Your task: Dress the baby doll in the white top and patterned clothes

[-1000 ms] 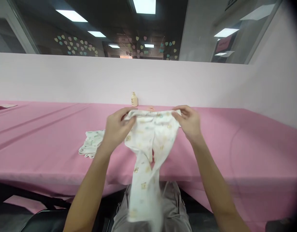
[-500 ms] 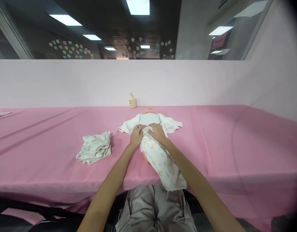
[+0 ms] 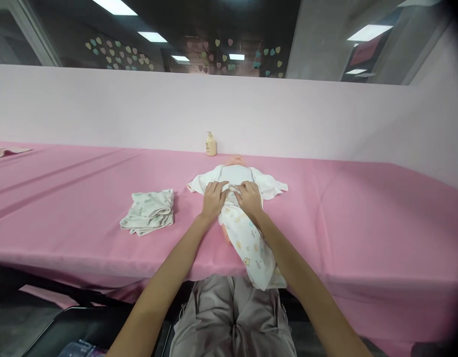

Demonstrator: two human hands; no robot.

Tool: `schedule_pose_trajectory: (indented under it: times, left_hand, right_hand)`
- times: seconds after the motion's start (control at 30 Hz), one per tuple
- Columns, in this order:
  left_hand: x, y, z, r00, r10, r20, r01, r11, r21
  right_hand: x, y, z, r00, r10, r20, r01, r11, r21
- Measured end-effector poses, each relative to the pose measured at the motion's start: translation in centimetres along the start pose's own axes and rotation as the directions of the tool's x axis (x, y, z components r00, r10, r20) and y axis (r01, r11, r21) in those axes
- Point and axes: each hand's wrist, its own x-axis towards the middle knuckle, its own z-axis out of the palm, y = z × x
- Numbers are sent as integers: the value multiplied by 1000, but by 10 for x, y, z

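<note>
The left hand (image 3: 213, 197) and the right hand (image 3: 249, 197) lie side by side, almost touching, knuckles up and fingers curled down. Both are closed on the waistband of a pair of printed trousers (image 3: 251, 248). The fingertips are tucked under the cloth, so exactly how they pinch it cannot be seen. Holding the band at two close points probably keeps it level and spread across the body beneath.

That body is a doll (image 3: 236, 159), lying on its back with its head pointing away from the person. It wears a white top (image 3: 268, 184) with the sleeves spread out to either side. The trousers lie over its lower half, waistband at its middle. Their legs run back toward the person and hang over the front edge of the worktop (image 3: 362, 223), above the person's lap. A bit of bare doll leg shows just left of the cloth. With the doll's feet nearest the person, both arms can reach it straight on.

A folded cloth (image 3: 149, 212) lies on the worktop to the left, near but clear of the doll, within arm's reach. A small pump bottle (image 3: 210, 144) stands upright behind the doll's head, against the pale partition (image 3: 102, 114).
</note>
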Motion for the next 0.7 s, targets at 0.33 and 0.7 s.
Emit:
schedule_pose_trajectory:
  times: [0.33, 0.7]
  left_hand:
    - [17, 5, 9, 900, -405, 162, 405, 638, -655]
    - [12, 11, -13, 776, -365, 514, 627, 535, -567]
  right_hand:
    - [4, -30, -22, 916, 15, 402, -370, 424, 827]
    - [15, -8, -26, 845, 343, 409, -394, -117, 912]
